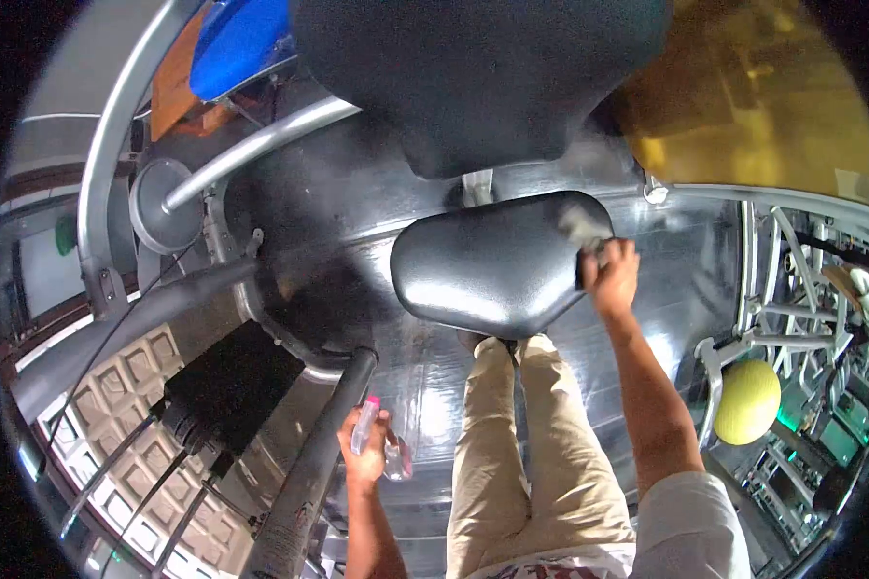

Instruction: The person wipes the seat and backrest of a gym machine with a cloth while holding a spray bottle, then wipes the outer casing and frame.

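Note:
My left hand (362,452) is closed around a clear plastic spray bottle (397,459) with a bright pink part at its top. It is low in the view, beside a grey metal tube and left of my legs. Over the right end of a black padded seat (492,261), my right hand (612,280) grips a blurred grey-and-black cloth (581,230). The cloth appears to touch the seat, but motion smears its shape. The seat's surface is smooth and shiny.
A dark padded backrest (483,77) rises beyond the seat. Grey machine tubes (261,154) and a black weight stack (232,391) stand on the left. At right are a yellow ball (747,401) and metal racks (792,318). A yellowish panel (763,96) fills the upper right.

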